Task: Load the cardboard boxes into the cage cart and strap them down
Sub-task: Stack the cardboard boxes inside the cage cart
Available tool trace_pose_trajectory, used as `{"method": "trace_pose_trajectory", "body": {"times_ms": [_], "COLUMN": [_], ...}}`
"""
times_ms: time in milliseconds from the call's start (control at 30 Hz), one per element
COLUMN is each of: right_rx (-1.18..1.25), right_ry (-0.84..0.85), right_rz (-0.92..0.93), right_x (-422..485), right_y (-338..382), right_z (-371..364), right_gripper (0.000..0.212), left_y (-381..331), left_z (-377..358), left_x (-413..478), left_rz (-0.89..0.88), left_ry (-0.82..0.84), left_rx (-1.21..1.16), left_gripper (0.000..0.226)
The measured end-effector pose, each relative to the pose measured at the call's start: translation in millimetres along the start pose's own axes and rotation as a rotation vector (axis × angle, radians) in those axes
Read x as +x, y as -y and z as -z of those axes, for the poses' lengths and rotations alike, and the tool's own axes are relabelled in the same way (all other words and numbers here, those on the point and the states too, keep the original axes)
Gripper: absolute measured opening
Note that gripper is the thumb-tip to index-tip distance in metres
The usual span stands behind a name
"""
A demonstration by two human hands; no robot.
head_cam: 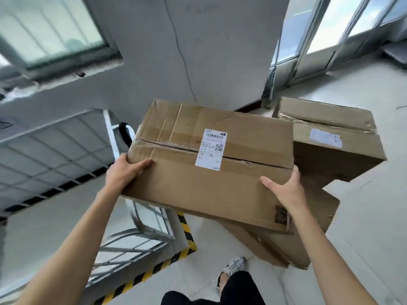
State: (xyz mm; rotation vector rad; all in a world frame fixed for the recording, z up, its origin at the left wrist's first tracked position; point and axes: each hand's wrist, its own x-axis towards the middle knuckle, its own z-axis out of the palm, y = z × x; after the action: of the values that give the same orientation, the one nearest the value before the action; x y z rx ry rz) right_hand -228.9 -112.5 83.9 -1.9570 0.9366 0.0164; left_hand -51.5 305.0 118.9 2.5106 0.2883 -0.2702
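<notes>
Box (220,190) held mid-frame. Left hand (123,173) fingers clamp its left corner; right hand (284,189) fingers, its right edge.

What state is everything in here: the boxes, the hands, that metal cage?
labelled box: taped shut, lifted, tilted.
left hand: grips its left corner.
right hand: grips its right edge.
rear box: closed, tape torn.
lower box: lies beneath rear box, edge crumpled.
cage cart: no box seen inside.
</notes>
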Motion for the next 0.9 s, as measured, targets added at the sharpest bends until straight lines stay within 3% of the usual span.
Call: {"method": "trace_pose_trajectory", "body": {"times_ms": [200,333,567,733,900], "right_rx": [-0.054,-0.091,-0.17,-0.229,-0.272], "right_ry": [0.188,0.353,0.538,0.629,0.671], "right_rz": [0.245,0.335,0.374,0.411,0.402], "right_x": [-74.9,-132.3,-209.4,-230.3,-228.5], "right_y": [95.5,123.0,132.3,150.0,172.9], "right_z": [-112.2,-200.9,-297.8,-362.3,-421.4], "right_gripper": [0.118,0.135,0.094,0.095,0.098], "left_y": [150.7,256.0,390.0,454.0,485.3], "left_z": [138.8,190.3,205.4,209.5,221.0], "left_x": [-68.7,-128.0,-201.0,-217.5,-194.5], "left_rz": [0.181,0.343,0.589,0.701,0.775], "left_ry": [-0.207,-0.3,-0.338,-0.374,-0.381], "left_rx": [-0.133,-0.196,-0.285,-0.343,-0.284], "left_gripper": [0.085,0.101,0.095,0.093,0.075]}}
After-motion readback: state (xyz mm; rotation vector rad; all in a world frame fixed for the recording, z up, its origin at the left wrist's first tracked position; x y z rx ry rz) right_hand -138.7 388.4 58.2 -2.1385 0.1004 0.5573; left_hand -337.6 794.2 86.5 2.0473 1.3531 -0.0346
